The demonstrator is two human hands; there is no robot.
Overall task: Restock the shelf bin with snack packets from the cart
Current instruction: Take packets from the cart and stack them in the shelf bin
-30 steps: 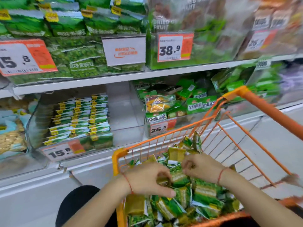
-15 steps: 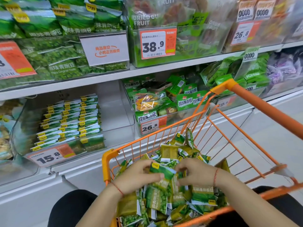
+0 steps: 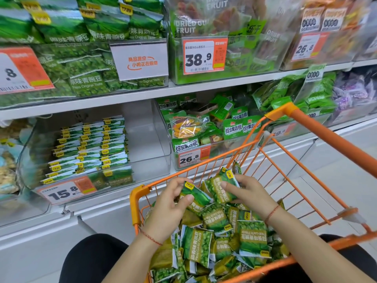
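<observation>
The left hand (image 3: 170, 203) pinches a green pea snack packet (image 3: 194, 194) between thumb and fingers. Just right of it, the right hand (image 3: 247, 196) grips a second pea packet (image 3: 221, 188), tilted, fingers curled round its edge. Both are held just above the heap of loose packets (image 3: 216, 242) in the orange wire cart (image 3: 271, 160). Beyond the left hand, up and to its left, the clear shelf bin (image 3: 149, 139) holds neat rows of stacked packets (image 3: 89, 152) behind a 15.8 price tag (image 3: 65, 190).
</observation>
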